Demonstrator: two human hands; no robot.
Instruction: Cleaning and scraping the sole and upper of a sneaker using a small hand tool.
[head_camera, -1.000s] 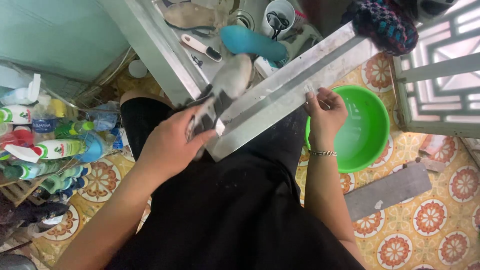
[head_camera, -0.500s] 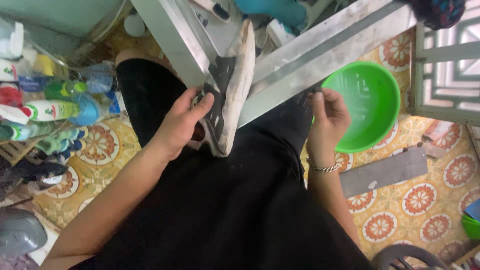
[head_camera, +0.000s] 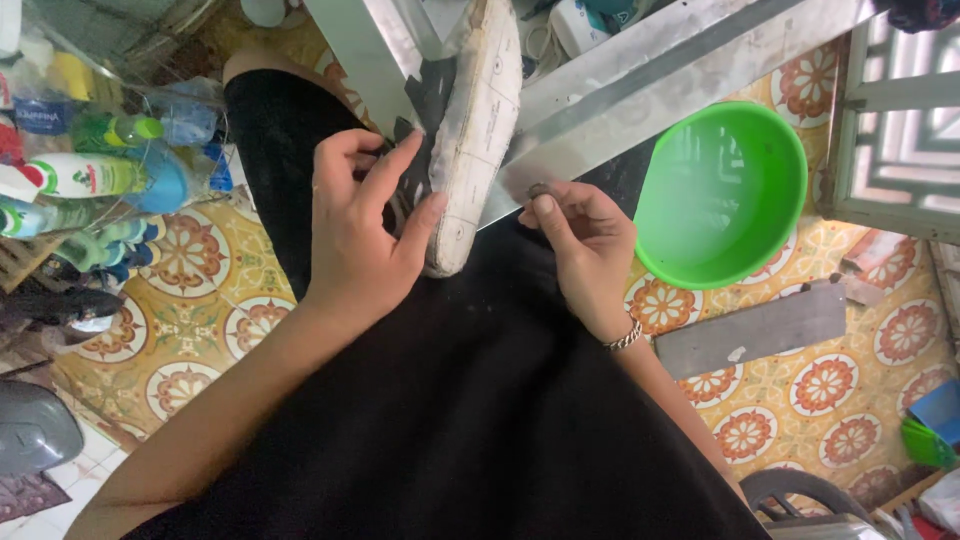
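Shoe (head_camera: 478, 130), sole up, over lap at metal table edge (head_camera: 640, 100). Gripped at heel by left hand (head_camera: 360, 235), fingers wrapped around black upper. Right hand (head_camera: 590, 245) pinched shut on small dark object (head_camera: 540, 188) beside sole. Green plastic basin (head_camera: 722, 195) on patterned floor tiles at right; bottles (head_camera: 90, 175) at left.

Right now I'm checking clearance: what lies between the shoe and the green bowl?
The right hand and a grey metal bar, in the head view.
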